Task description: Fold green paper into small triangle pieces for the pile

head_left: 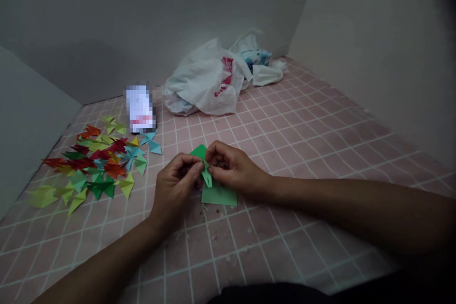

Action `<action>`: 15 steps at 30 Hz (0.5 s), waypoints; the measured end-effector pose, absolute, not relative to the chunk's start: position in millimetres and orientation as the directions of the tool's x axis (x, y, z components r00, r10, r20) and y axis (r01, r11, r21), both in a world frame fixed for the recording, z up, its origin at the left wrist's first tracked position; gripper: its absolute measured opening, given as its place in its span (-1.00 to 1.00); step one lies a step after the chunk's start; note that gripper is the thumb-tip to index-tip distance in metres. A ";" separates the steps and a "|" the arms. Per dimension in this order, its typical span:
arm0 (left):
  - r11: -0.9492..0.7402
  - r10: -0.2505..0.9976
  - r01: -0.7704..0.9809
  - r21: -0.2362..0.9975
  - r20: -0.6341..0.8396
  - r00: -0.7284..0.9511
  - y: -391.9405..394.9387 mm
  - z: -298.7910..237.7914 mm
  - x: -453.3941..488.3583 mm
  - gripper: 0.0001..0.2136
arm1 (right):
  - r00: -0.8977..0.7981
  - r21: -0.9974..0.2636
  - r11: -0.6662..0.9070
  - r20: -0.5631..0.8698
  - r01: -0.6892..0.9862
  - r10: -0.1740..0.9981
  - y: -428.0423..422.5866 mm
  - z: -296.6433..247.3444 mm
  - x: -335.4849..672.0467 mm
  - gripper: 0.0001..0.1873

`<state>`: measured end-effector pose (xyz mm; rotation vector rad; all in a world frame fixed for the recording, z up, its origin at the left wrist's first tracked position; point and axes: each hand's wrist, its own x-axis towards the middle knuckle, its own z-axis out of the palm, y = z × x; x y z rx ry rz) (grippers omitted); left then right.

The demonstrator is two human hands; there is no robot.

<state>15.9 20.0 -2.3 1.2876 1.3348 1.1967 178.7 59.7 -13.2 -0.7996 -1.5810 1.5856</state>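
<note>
Between my hands is a small folded piece of light green paper [207,176], narrow, with pointed lower ends. My left hand [178,178] pinches it from the left with thumb and fingers. From the right, my right hand [233,166] grips it near its upper part, fingers curled. Green paper sheets [221,195] lie flat on the cloth beneath my hands, partly covered by them. To the left spreads a pile of folded paper cranes [101,186] in red, orange, yellow, green and light blue.
A phone [139,107] with a lit, blurred screen stands behind the cranes. A white plastic bag [206,80] with red print sits near the back wall, beside a blue-patterned packet [260,58]. Pink tablecloth [302,152] with white grid lines covers the surface; grey walls enclose it.
</note>
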 end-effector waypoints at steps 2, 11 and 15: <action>-0.018 0.998 0.143 0.990 0.026 -0.051 20.1 -3.1 15.0 -0.91 | -0.531 -0.997 0.036 0.069 -0.072 0.845 59.4 -12.4 178.7 -0.87; -0.025 0.999 0.167 0.986 0.029 -0.024 19.3 -1.1 12.4 -0.90 | -0.526 -0.996 0.045 0.079 -0.076 0.847 60.9 -8.0 182.7 -0.88; -0.021 1.000 0.150 0.988 0.022 -0.008 20.0 -2.6 12.1 -0.91 | -0.519 -0.997 0.026 0.063 -0.077 0.852 61.6 -8.8 183.1 -0.86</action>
